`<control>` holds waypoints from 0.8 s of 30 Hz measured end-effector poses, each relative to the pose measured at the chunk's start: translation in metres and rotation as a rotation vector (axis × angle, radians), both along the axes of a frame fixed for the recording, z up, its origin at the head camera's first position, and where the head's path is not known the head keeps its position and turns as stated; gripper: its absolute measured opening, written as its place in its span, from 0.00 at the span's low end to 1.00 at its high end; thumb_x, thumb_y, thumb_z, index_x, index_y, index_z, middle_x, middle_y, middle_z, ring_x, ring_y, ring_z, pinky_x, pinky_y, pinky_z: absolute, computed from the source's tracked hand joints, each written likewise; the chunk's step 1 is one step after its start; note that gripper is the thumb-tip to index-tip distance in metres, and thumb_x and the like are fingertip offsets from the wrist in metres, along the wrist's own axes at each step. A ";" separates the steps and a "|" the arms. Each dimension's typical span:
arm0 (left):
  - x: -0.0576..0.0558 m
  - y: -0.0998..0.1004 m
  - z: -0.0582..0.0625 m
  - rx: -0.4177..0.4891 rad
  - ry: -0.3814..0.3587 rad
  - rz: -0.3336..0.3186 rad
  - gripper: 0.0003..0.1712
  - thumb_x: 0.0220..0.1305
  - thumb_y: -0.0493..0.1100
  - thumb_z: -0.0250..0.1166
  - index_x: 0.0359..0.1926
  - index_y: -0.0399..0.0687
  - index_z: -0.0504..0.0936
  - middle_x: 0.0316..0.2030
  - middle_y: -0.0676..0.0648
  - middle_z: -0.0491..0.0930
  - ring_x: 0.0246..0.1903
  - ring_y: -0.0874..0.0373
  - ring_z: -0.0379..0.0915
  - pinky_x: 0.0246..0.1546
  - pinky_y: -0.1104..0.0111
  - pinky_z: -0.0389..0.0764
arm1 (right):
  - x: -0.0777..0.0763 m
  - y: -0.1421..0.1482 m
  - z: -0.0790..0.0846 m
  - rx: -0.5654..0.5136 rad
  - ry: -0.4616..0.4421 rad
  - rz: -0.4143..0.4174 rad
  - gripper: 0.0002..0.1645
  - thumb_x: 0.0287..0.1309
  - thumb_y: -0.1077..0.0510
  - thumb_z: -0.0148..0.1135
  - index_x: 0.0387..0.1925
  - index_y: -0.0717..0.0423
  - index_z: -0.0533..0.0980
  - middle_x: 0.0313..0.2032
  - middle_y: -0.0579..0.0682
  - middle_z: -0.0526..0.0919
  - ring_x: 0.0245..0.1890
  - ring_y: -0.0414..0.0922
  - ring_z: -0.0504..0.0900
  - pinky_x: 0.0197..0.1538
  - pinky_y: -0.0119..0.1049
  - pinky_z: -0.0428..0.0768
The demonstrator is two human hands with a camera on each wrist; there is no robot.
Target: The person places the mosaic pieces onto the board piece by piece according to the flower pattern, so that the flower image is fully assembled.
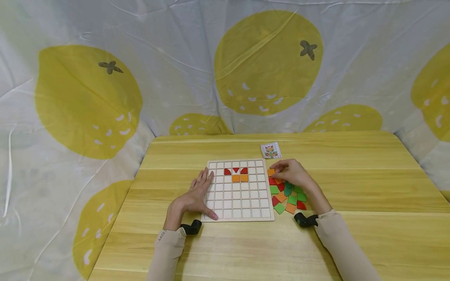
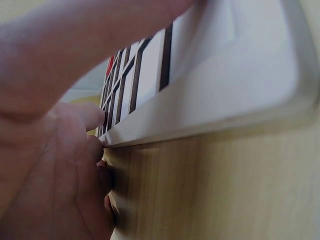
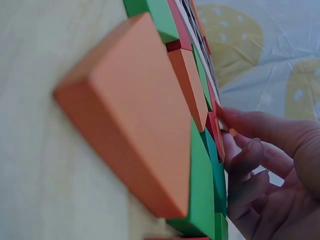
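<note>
A white grid board [image 1: 227, 203] lies on the table. Its upper rows hold two red quarter-round tiles [image 1: 227, 171], a red triangle tile [image 1: 236, 170] and, below them, two orange square tiles [image 1: 236, 178]. My left hand [image 1: 197, 195] is spread along the board's left side, fingers at its edge and thumb on the near left corner [image 2: 270, 65]. Right of the board, my right hand [image 1: 294, 173] pinches an orange tile [image 1: 271, 172] at the far end of the loose pile, thumb and fingertips together. The right wrist view shows that hand [image 3: 280, 160] behind the pile, the tile mostly hidden.
Loose green tiles [image 1: 279, 208], orange tiles [image 1: 290, 208], red tiles [image 1: 300, 205] and teal tiles [image 1: 288, 191] lie scattered against the board's right side. A small pattern card [image 1: 271, 150] lies behind the board. A lemon-print curtain [image 1: 175, 78] hangs beyond the wooden table [image 1: 246, 249].
</note>
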State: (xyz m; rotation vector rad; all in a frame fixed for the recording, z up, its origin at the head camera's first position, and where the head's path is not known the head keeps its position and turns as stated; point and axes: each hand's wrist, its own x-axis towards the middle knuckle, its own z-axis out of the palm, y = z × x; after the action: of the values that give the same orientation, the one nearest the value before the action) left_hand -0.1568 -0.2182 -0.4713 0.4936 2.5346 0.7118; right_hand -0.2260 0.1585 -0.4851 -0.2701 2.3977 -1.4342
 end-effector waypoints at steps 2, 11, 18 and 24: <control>0.000 0.000 0.000 -0.001 0.000 0.000 0.88 0.39 0.59 0.87 0.83 0.41 0.31 0.81 0.37 0.18 0.82 0.40 0.15 0.82 0.41 0.31 | 0.000 0.001 0.000 0.010 0.000 -0.012 0.19 0.61 0.62 0.72 0.52 0.67 0.83 0.36 0.56 0.83 0.28 0.44 0.77 0.29 0.30 0.79; 0.000 0.000 0.000 -0.001 0.005 -0.001 0.88 0.39 0.59 0.87 0.83 0.41 0.31 0.81 0.37 0.17 0.82 0.39 0.15 0.82 0.41 0.31 | -0.001 0.003 0.001 -0.011 -0.022 -0.024 0.21 0.61 0.61 0.72 0.53 0.66 0.82 0.37 0.57 0.84 0.23 0.41 0.74 0.25 0.31 0.76; 0.000 0.000 0.000 0.003 0.003 -0.001 0.88 0.39 0.59 0.87 0.83 0.40 0.31 0.81 0.37 0.17 0.82 0.40 0.15 0.82 0.41 0.30 | 0.001 0.003 0.005 0.026 -0.008 -0.081 0.20 0.61 0.59 0.74 0.52 0.64 0.84 0.39 0.58 0.87 0.31 0.45 0.81 0.32 0.29 0.80; 0.000 0.000 0.000 0.003 0.005 -0.002 0.88 0.39 0.59 0.87 0.83 0.40 0.31 0.81 0.37 0.18 0.82 0.39 0.15 0.81 0.41 0.31 | 0.005 -0.008 0.014 -0.059 0.002 -0.073 0.20 0.60 0.58 0.75 0.51 0.64 0.85 0.39 0.59 0.88 0.35 0.49 0.83 0.32 0.30 0.80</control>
State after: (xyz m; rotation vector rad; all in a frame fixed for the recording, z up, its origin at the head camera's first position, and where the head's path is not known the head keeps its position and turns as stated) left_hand -0.1565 -0.2180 -0.4710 0.4991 2.5382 0.7144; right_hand -0.2207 0.1504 -0.4715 -0.1997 2.3928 -1.5394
